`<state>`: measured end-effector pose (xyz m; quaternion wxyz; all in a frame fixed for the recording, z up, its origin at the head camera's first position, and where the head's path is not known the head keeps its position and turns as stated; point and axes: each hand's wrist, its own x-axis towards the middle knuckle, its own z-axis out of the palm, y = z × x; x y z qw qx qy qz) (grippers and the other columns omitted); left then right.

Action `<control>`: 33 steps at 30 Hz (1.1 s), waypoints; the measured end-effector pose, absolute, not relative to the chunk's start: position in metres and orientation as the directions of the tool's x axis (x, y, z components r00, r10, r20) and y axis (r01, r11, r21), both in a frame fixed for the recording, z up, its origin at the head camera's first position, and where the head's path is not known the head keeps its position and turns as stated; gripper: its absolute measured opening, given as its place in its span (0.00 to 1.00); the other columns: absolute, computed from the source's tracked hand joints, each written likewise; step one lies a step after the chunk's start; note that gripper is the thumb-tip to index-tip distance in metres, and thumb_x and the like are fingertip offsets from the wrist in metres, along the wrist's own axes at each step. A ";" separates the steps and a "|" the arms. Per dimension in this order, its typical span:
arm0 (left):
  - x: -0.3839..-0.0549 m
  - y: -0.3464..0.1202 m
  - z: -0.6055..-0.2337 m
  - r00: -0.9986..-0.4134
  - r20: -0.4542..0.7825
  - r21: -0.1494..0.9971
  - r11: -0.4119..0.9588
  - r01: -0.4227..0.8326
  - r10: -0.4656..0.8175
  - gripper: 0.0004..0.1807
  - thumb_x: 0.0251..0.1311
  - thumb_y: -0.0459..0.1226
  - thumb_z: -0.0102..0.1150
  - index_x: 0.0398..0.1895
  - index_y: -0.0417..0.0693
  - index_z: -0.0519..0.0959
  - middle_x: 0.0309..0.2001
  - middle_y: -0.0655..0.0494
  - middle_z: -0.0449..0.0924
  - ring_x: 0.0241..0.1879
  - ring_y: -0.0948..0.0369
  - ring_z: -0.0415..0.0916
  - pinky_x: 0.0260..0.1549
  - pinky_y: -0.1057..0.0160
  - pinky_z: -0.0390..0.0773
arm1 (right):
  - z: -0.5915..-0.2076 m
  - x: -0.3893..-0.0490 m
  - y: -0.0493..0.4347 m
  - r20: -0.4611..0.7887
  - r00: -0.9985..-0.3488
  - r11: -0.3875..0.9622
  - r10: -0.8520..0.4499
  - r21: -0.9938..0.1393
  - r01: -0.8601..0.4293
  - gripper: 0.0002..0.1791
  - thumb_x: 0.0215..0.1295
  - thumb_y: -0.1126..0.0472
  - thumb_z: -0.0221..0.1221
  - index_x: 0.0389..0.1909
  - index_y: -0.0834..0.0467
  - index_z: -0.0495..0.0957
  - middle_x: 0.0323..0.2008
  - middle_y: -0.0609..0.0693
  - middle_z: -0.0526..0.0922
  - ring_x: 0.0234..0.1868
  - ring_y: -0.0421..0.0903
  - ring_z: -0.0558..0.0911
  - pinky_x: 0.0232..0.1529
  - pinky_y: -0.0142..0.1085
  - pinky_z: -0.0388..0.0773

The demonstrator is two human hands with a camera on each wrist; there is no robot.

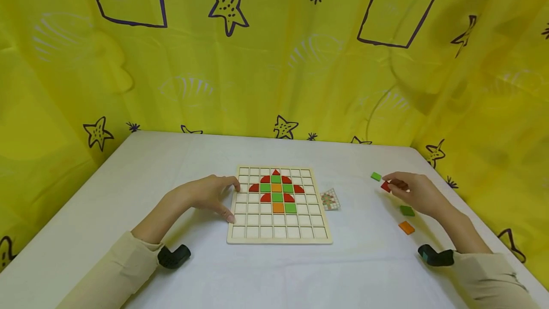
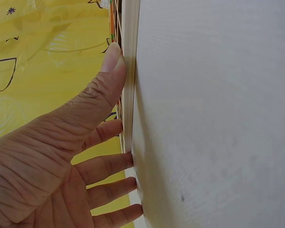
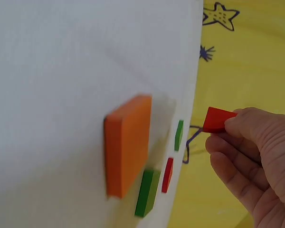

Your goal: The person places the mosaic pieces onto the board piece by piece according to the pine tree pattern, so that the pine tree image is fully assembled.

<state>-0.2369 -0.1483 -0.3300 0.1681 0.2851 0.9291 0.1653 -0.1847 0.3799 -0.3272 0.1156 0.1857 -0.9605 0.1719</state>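
My right hand pinches a red tile between thumb and fingers, held above the right side of the table. Beneath and around it lie a light green tile, a second red tile, a darker green tile and an orange tile. With fingers spread, my left hand rests at the left edge of a wooden grid board. Its thumb touches the board's rim in the left wrist view. Red, green and orange pieces fill several cells, with a red triangle at the top.
A small pattern card lies against the board's right edge. White cloth covers the table, and a yellow printed curtain hangs behind and at both sides. Dark wrist devices sit under both sleeves.
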 end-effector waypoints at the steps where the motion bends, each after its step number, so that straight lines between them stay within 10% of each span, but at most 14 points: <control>1: -0.237 -0.148 -0.330 -0.780 -0.218 0.404 0.782 0.475 0.586 0.38 0.43 0.54 0.83 0.57 0.57 0.74 0.55 0.50 0.76 0.52 0.51 0.72 0.54 0.46 0.73 | -0.327 -0.185 0.377 0.289 -0.901 0.867 -0.324 -0.290 -0.405 0.13 0.65 0.69 0.67 0.49 0.67 0.83 0.33 0.53 0.86 0.33 0.34 0.79 0.33 0.29 0.80; 33: -0.236 -0.148 -0.329 -0.777 -0.221 0.412 0.779 0.473 0.589 0.37 0.44 0.54 0.82 0.56 0.57 0.74 0.55 0.49 0.77 0.52 0.50 0.72 0.53 0.46 0.73 | -0.325 -0.185 0.283 0.442 -0.699 0.665 -0.562 -0.262 -0.700 0.18 0.56 0.78 0.68 0.47 0.63 0.84 0.38 0.46 0.88 0.35 0.38 0.82 0.33 0.33 0.80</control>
